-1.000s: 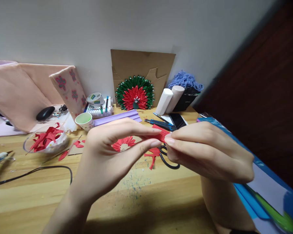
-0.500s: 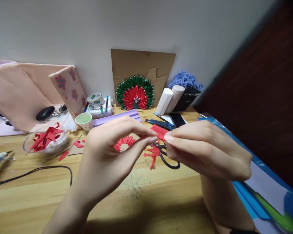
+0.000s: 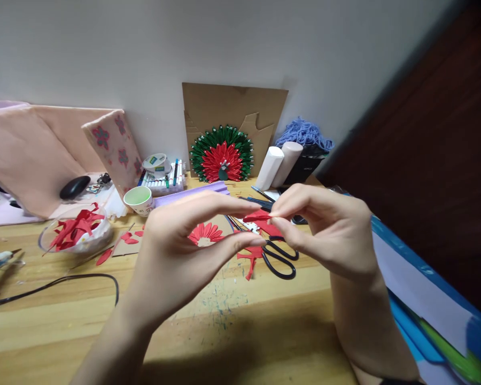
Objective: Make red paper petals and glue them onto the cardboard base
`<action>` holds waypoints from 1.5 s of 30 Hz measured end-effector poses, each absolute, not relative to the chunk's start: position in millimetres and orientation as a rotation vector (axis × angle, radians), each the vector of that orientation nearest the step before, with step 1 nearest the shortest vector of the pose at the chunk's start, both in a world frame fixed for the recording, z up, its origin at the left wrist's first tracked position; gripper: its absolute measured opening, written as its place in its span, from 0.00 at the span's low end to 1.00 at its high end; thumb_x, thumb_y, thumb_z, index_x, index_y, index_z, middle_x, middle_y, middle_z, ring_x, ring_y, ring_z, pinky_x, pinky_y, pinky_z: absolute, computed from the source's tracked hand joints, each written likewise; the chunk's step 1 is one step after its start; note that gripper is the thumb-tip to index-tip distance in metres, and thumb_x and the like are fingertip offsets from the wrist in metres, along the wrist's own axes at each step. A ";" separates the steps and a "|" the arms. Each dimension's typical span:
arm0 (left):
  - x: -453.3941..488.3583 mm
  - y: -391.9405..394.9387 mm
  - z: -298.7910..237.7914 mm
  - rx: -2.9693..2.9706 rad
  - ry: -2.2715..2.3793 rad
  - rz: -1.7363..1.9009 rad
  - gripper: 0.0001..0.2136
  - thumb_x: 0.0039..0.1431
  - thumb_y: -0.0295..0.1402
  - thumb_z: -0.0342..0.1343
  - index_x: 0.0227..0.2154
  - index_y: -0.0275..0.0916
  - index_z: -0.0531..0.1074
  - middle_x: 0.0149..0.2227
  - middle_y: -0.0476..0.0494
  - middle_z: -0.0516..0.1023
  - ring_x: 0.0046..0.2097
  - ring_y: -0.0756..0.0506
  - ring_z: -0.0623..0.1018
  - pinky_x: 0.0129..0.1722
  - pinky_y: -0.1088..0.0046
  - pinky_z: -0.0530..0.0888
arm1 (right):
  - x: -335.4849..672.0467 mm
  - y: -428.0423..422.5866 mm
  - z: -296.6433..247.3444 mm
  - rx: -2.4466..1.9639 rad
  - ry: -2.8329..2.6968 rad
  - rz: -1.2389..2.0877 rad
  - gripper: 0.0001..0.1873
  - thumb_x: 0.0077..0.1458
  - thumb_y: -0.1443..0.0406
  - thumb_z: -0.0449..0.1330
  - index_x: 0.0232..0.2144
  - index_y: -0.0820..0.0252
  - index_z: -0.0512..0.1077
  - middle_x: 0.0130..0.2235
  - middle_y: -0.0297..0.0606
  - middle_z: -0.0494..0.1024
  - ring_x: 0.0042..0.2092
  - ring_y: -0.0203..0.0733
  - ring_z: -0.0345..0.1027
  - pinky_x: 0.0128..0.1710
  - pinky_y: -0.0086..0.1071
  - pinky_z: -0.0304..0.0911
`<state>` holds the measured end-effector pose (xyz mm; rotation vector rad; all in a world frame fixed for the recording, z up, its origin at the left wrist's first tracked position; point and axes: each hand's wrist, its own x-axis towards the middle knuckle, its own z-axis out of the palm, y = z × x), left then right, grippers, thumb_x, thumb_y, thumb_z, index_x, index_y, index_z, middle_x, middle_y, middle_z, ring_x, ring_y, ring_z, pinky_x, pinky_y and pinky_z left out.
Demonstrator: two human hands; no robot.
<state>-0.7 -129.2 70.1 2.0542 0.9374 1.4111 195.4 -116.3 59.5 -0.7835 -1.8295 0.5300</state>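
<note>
A small red paper piece (image 3: 260,220) is held above the desk in front of me. My right hand (image 3: 324,230) pinches it between thumb and forefinger. My left hand (image 3: 184,240) has its thumb and forefinger spread apart in a curve, with the forefinger tip touching the paper's left end. Below the hands lie black scissors (image 3: 278,256), red paper scraps (image 3: 250,256) and a red paper flower (image 3: 203,234) on cardboard.
A clear bowl of red scraps (image 3: 76,231) and a black cable (image 3: 64,280) lie left. A green cup (image 3: 138,199), marker box (image 3: 162,182), purple paper (image 3: 192,192), a red-green paper fan (image 3: 221,158), white tubes (image 3: 278,163) and blue yarn (image 3: 304,132) stand behind. Blue sheets (image 3: 420,289) lie right.
My right hand has turned and lifted, taking the red paper piece in its fingertips. My left thumb has dropped away from the paper, so the scissors below now show.
</note>
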 end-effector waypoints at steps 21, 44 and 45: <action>12.4 -125.9 66.2 1.612 0.955 1.316 0.05 0.47 0.30 0.65 0.30 0.38 0.77 0.30 0.46 0.82 0.30 0.47 0.81 0.28 0.76 0.80 | 191.3 -121.9 61.1 -0.848 -1.776 0.691 0.03 0.50 0.70 0.61 0.27 0.60 0.71 0.27 0.32 0.74 0.29 0.33 0.68 0.29 0.27 0.65; 2.8 -118.2 62.8 1.751 0.954 1.313 0.05 0.51 0.29 0.61 0.33 0.39 0.78 0.35 0.44 0.82 0.36 0.45 0.81 0.37 0.70 0.80 | 190.5 -107.7 55.5 -0.970 -1.620 1.144 0.11 0.50 0.62 0.62 0.22 0.62 0.69 0.23 0.31 0.71 0.23 0.30 0.62 0.23 0.24 0.59; 2.8 -118.5 62.4 1.817 0.956 1.344 0.07 0.51 0.28 0.62 0.34 0.40 0.78 0.36 0.44 0.81 0.37 0.44 0.81 0.39 0.69 0.80 | 190.6 -106.3 54.4 -0.978 -1.605 1.166 0.11 0.50 0.62 0.63 0.22 0.62 0.69 0.22 0.31 0.70 0.23 0.30 0.62 0.22 0.24 0.58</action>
